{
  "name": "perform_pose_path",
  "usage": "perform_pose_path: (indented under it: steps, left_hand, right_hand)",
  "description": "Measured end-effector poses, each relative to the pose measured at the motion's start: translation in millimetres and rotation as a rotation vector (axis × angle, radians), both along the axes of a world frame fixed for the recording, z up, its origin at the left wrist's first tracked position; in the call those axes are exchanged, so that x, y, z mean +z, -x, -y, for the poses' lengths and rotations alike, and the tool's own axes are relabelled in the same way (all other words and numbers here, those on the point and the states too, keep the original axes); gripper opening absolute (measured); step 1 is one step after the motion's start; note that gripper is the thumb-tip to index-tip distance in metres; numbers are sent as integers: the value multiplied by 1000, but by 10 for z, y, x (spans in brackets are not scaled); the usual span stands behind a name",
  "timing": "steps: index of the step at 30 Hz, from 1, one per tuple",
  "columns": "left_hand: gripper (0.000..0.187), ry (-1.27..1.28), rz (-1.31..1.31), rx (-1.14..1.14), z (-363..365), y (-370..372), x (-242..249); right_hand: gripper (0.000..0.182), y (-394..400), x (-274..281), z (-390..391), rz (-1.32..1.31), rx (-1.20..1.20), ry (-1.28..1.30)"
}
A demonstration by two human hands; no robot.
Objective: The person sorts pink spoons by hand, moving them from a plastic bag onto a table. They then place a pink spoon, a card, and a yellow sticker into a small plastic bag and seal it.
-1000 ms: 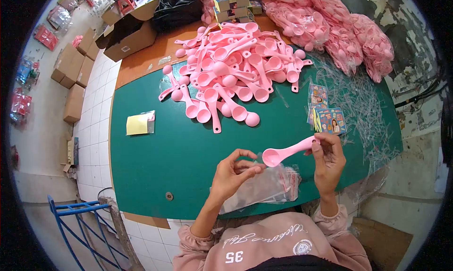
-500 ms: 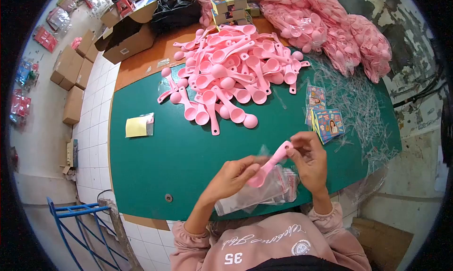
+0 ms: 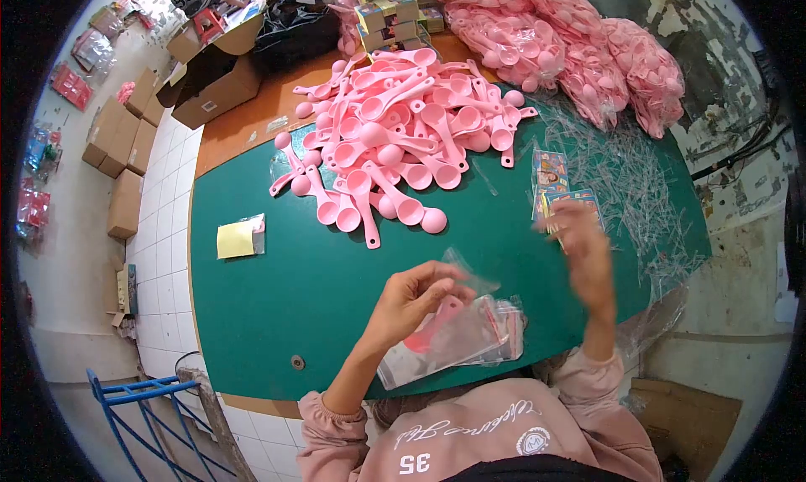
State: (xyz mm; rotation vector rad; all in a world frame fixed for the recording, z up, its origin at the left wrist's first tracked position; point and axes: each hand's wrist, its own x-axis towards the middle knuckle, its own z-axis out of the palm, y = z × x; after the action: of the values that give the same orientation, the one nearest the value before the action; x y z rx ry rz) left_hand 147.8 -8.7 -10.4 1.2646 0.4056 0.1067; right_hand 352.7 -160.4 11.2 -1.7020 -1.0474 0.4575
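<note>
My left hand (image 3: 420,297) pinches the mouth of a clear plastic bag (image 3: 472,274) near the table's front edge. Inside or under its film shows a pink measuring scoop (image 3: 430,327), its handle up by my fingers. Beneath lies a stack of clear plastic bags (image 3: 478,335). Over on the right, my right hand (image 3: 579,238), smeared by motion, overlaps a pile of printed cards (image 3: 594,203). Another printed card (image 3: 551,170) lies just behind that pile.
A large heap of pink scoops (image 3: 395,138) covers the back middle of the green table (image 3: 277,314). Bagged scoops (image 3: 579,62) stand behind at right, with clear plastic strips (image 3: 621,180) scattered before them. A yellow card (image 3: 240,238) lies at left.
The scoop has moved down into or under the clear film by my left hand. My right hand has let go of its handle and moved right to the cards.
</note>
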Motion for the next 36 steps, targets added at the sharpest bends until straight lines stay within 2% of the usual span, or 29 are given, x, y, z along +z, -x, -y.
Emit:
perform_pose_path:
  steps: [1, 3, 4, 6, 7, 9, 10, 12, 13, 15, 16, 18, 19, 21, 23, 26, 28, 30, 32, 33, 34, 36]
  left_hand:
    - [29, 36, 2, 11, -17, -2, -15]
    - [32, 69, 12, 20, -42, -19, -25]
    - [33, 49, -21, 6, -45, -28, -28]
    - [35, 30, -54, -2, -54, -43, -48]
    - [35, 13, -36, -18, -55, -44, -64]
    - [35, -6, -25, -32, -62, -23, -71]
    - [35, -4, -37, -41, -70, -16, -64]
    - [35, -3, -45, -46, -82, -13, -45]
    - [34, 10, -53, -41, -79, -13, -33]
    - [33, 23, -63, -33, -70, -13, -26]
    - [33, 39, -46, -45, -66, -23, -25]
    - [32, 57, -32, -64, -38, -40, -14]
    - [32, 61, -31, -57, -24, -51, 10]
    - [31, 63, -28, -48, -19, -48, 21]
    - [31, -14, -106, -27, -32, -22, 9]
    - [30, -19, -41, -32, -37, -24, 74]
    - [28, -99, -96, -85, -45, -26, 38]
    - [26, -180, -150, -139, -30, -37, -7]
    - [27, -171, 12, -139, 36, -72, -40]
    - [37, -75, 111, -137, 85, -108, -4]
    - [37, -79, 113, -134, 95, -105, 59]
    - [54, -463, 1, -156, 111, -88, 163]
  right_hand:
    - [37, -199, 5, 84, 74, -263, 143]
    - [33, -636, -422, 327, 715, -572, 383]
    - [33, -700, -448, 366, 718, -572, 381]
    - [36, -777, -483, 403, 423, -519, 466]
    - [36, -792, -489, 406, 424, -512, 467]
    - [31, -783, -516, 403, 357, -609, 330]
    - [31, -738, -462, 377, 355, -607, 328]
    - [23, -592, -224, 288, 620, -775, 591]
    - [23, -543, -166, 280, 623, -770, 588]
    - [15, -419, -71, 294, 1020, -656, 315]
    - [15, -307, 56, 240, 1018, -655, 316]
    - [13, -7, 309, 87, 75, -440, 145]
    - [13, 89, 327, 33, 75, -444, 144]
    - [12, 223, 352, -33, -247, -170, 46]
    - [12, 254, 403, -42, -206, -109, 103]
    - [11, 255, 454, -45, -86, -4, 224]
    - [14, 262, 441, -35, 172, 100, 134]
    - [15, 257, 513, -49, 139, 176, 212]
    - [16, 279, 518, -73, 104, 254, 288]
    - [17, 295, 464, -98, 86, 340, 322]
    - [18, 308, 412, -129, 68, 427, 356]
    - [20, 348, 284, -191, 130, 518, 389]
